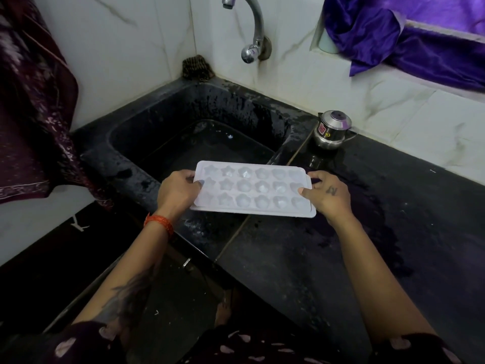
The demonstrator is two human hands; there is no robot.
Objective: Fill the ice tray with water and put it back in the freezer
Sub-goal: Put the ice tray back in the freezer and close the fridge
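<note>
Gripping: both hands are on the ice tray (253, 189), one at each short end, and it hangs level in the air above the front edge of the sink (131, 164).
Left hand (178, 191): thumb on top of the tray's left rim, fingers curled under it.
Right hand (328, 194): thumb pressed on the right rim, fingers wrapped around the end tab.
Tray: white plastic, three rows of shaped cups, stars at the left and rounder moulds to the right; a faint glint shows in some cups, but whether they hold water I cannot tell.
Tap (252, 27): up at the back wall over the sink's far edge, no stream running from the spout that I can see.
Step in hand: carrying the tray at the sink, by my reading either about to fill or just filled.
Next move: if filling, slide the tray back under the spout and free one hand for the tap handle; if full, keep it dead flat, turn slowly toward the freezer, which is out of view.
Counter (341, 258): dark and wet, with a small steel pot (332, 128) at its back edge, right of the sink.
Window ledge: purple cloth (409, 40) draped at top right.
</note>
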